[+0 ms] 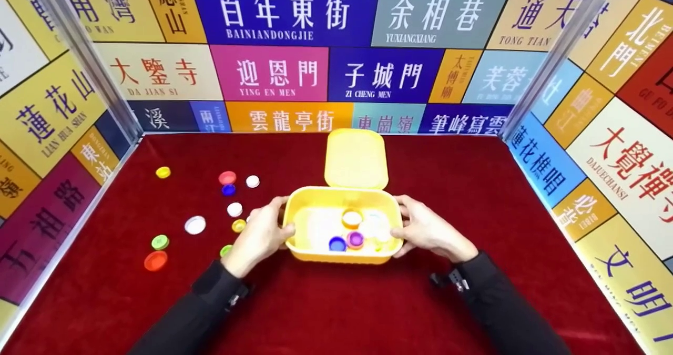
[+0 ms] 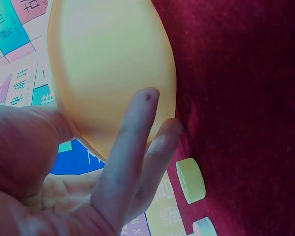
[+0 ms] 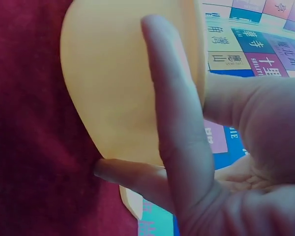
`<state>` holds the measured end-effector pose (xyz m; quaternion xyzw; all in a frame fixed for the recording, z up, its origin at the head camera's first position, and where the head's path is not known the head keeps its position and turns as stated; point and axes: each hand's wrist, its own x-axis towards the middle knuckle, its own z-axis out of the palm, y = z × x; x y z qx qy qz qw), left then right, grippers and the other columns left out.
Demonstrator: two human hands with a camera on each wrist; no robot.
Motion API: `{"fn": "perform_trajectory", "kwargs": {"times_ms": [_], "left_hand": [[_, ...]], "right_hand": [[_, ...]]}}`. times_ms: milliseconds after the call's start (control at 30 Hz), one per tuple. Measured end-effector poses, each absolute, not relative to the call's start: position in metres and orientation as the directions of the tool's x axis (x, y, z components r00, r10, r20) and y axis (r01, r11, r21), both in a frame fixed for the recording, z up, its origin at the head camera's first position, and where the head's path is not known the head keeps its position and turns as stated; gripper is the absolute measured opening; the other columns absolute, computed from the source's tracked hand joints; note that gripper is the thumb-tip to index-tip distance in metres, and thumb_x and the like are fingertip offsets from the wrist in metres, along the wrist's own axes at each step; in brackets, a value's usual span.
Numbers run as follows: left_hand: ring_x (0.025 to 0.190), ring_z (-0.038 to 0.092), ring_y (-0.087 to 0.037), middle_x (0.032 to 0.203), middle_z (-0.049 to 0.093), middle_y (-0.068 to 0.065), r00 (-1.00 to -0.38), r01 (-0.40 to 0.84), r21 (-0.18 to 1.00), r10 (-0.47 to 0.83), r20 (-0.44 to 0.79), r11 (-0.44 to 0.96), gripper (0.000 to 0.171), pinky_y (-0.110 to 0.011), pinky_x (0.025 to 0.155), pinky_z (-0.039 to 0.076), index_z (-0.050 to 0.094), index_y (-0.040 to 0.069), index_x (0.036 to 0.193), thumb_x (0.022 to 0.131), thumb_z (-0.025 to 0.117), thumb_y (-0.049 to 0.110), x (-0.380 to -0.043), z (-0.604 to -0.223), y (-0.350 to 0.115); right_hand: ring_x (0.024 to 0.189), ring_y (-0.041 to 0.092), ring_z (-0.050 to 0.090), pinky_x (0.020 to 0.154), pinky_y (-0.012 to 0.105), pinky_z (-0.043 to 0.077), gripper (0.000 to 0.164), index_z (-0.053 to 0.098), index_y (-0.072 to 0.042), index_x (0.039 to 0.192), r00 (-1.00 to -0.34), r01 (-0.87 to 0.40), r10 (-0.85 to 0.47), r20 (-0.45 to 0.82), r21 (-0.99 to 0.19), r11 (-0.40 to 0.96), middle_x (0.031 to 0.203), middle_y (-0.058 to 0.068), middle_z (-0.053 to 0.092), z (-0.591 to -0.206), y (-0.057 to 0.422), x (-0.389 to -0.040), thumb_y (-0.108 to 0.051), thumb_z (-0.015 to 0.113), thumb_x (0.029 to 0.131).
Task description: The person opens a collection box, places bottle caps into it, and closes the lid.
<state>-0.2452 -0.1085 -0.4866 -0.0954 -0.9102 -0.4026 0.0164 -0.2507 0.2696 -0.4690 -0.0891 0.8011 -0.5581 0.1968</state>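
A yellow plastic box (image 1: 342, 258) stands in front of me with its inside facing up. My left hand (image 1: 263, 232) grips its left end, thumb over the rim and fingers along the outer wall. At the opposite end my right hand (image 1: 430, 230) holds it the same way. Inside lie a blue cap (image 1: 337, 244), a purple cap (image 1: 355, 239), an orange cap (image 1: 352, 219) and some paler pieces that blur together. Both wrist views show fingers spread against the box's smooth outer wall (image 2: 108, 54). Whether its base touches the cloth I cannot tell.
A yellow lid (image 1: 356, 158) lies behind the box. Scattered to the left on the dark red cloth (image 1: 336, 313) are several bottle caps, among them an orange-red cap (image 1: 156, 261), a white cap (image 1: 195, 224) and a yellow cap (image 1: 163, 172). Printed panels (image 1: 284, 73) wall in the back and sides.
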Motion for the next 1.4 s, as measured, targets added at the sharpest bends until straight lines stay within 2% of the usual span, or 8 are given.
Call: {"fn": "perform_trajectory", "kwargs": {"times_ms": [167, 300, 433, 567, 700, 933, 1200, 1400], "left_hand": [[0.071, 0.08, -0.023, 0.125, 0.082, -0.023, -0.985, 0.154, 0.766, 0.157, 0.07, 0.625, 0.059, -0.034, 0.06, 0.07, 0.063, -0.001, 0.159, 0.102, 0.078, 0.002, -0.243, -0.49, -0.108], [0.066, 0.078, -0.018, 0.123, 0.082, -0.022, -0.984, 0.153, 0.778, 0.167, 0.063, 0.61, 0.059, -0.032, 0.058, 0.069, 0.063, -0.001, 0.159, 0.102, 0.079, 0.004, -0.243, -0.49, -0.11], [0.065, 0.076, -0.018, 0.118, 0.084, -0.02, -0.979, 0.183, 0.76, 0.183, 0.086, 0.623, 0.057, -0.031, 0.061, 0.068, 0.065, 0.0, 0.157, 0.103, 0.082, 0.008, -0.246, -0.488, -0.114], [0.085, 0.08, -0.024, 0.116, 0.086, -0.018, -0.974, 0.219, 0.714, 0.192, 0.12, 0.665, 0.055, -0.039, 0.079, 0.071, 0.069, 0.001, 0.155, 0.107, 0.085, 0.022, -0.247, -0.485, -0.119], [0.102, 0.083, -0.034, 0.121, 0.086, -0.02, -0.966, 0.259, 0.691, 0.195, 0.172, 0.675, 0.055, -0.051, 0.097, 0.072, 0.07, -0.001, 0.153, 0.111, 0.082, 0.031, -0.251, -0.482, -0.124], [0.105, 0.085, -0.035, 0.132, 0.083, -0.025, -0.969, 0.241, 0.671, 0.132, 0.21, 0.701, 0.045, -0.055, 0.102, 0.072, 0.075, -0.001, 0.149, 0.109, 0.082, 0.02, -0.261, -0.473, -0.143], [0.118, 0.073, -0.054, 0.134, 0.073, -0.033, -0.968, 0.221, 0.499, 0.126, 0.218, 0.838, 0.045, -0.064, 0.108, 0.066, 0.077, -0.003, 0.143, 0.1, 0.085, 0.006, -0.268, -0.47, -0.173], [0.123, 0.068, -0.064, 0.136, 0.071, -0.037, -0.973, 0.209, 0.478, 0.131, 0.191, 0.853, 0.039, -0.067, 0.108, 0.063, 0.078, -0.005, 0.14, 0.102, 0.074, 0.003, -0.271, -0.475, -0.187]], "right_hand": [[0.105, 0.044, 0.084, 0.065, 0.053, 0.074, 0.09, 0.03, 0.001, 0.177, -0.914, 0.071, -0.361, -0.183, -0.951, 0.3, 0.165, 0.036, 0.058, -0.478, 0.269, -0.25, 0.018, 0.066, 0.096], [0.1, 0.045, 0.084, 0.062, 0.055, 0.073, 0.099, 0.027, -0.005, 0.181, -0.92, 0.045, -0.361, -0.151, -0.957, 0.286, 0.167, 0.037, 0.056, -0.483, 0.268, -0.251, 0.021, 0.066, 0.093], [0.099, 0.043, 0.085, 0.062, 0.055, 0.073, 0.093, 0.034, -0.005, 0.179, -0.927, 0.021, -0.349, -0.139, -0.946, 0.323, 0.161, 0.036, 0.062, -0.482, 0.266, -0.252, 0.017, 0.068, 0.095], [0.103, 0.043, 0.086, 0.063, 0.053, 0.074, 0.081, 0.042, -0.001, 0.175, -0.934, 0.037, -0.319, -0.159, -0.933, 0.357, 0.157, 0.034, 0.067, -0.48, 0.266, -0.253, 0.012, 0.07, 0.1], [0.102, 0.045, 0.085, 0.065, 0.051, 0.074, 0.068, 0.048, 0.004, 0.17, -0.938, 0.062, -0.297, -0.18, -0.929, 0.365, 0.152, 0.033, 0.071, -0.478, 0.268, -0.253, 0.008, 0.069, 0.105], [0.099, 0.045, 0.086, 0.065, 0.05, 0.074, 0.065, 0.049, 0.008, 0.167, -0.938, 0.067, -0.299, -0.177, -0.937, 0.344, 0.15, 0.034, 0.072, -0.476, 0.272, -0.253, 0.007, 0.069, 0.105], [0.1, 0.046, 0.085, 0.065, 0.049, 0.074, 0.064, 0.05, 0.008, 0.166, -0.937, 0.076, -0.298, -0.183, -0.939, 0.336, 0.149, 0.034, 0.072, -0.475, 0.272, -0.253, 0.007, 0.068, 0.105], [0.101, 0.046, 0.085, 0.065, 0.049, 0.075, 0.061, 0.05, 0.009, 0.165, -0.935, 0.076, -0.304, -0.184, -0.939, 0.334, 0.149, 0.036, 0.071, -0.475, 0.273, -0.254, 0.006, 0.068, 0.107]]}}
